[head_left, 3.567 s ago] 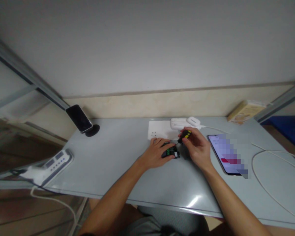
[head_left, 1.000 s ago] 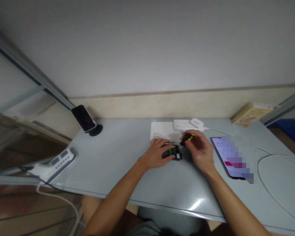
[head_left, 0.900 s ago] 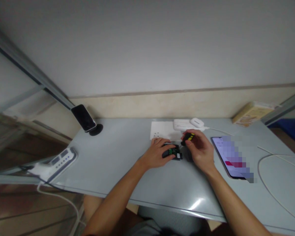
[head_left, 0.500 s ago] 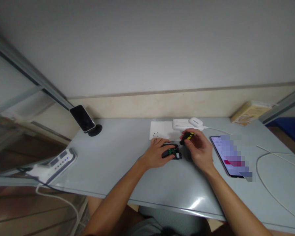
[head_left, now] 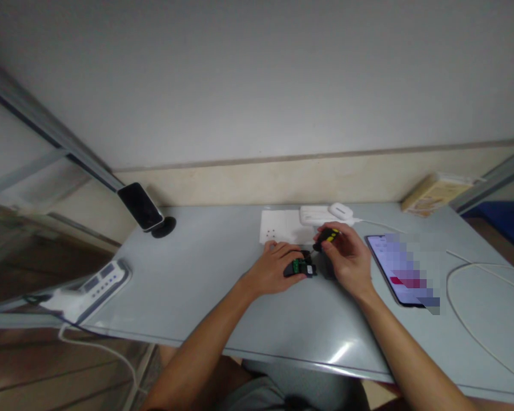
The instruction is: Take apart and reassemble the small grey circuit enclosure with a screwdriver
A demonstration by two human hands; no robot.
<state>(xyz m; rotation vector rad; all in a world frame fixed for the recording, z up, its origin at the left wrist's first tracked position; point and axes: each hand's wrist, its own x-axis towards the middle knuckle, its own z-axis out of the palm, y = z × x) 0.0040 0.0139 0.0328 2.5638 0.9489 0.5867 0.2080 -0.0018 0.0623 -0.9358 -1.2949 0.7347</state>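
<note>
My left hand (head_left: 278, 268) is closed around a small opened black device (head_left: 302, 267) on the table, its green circuit board and a white label showing. What kind of device it is I cannot tell. In my right hand (head_left: 346, 257) is a screwdriver (head_left: 328, 236) with a black and yellow handle. Its thin shaft points down and left to the device's upper right part; whether the tip sits in a screw is too small to see. Behind my left hand lies a white sheet (head_left: 286, 221) with several tiny dark pieces on its left part. A dark shape beneath my right hand is partly hidden.
White cases (head_left: 321, 214) with a cable lie behind my hands. A phone (head_left: 400, 271) is to the right, near a looped white cable (head_left: 449, 297). A yellowish box (head_left: 434, 194) stands far right. At left are a phone on a stand (head_left: 141, 205) and a power strip (head_left: 94, 288).
The view has shifted slightly. Both hands keep nearly the same places, my left still on the device and my right still on the screwdriver.
</note>
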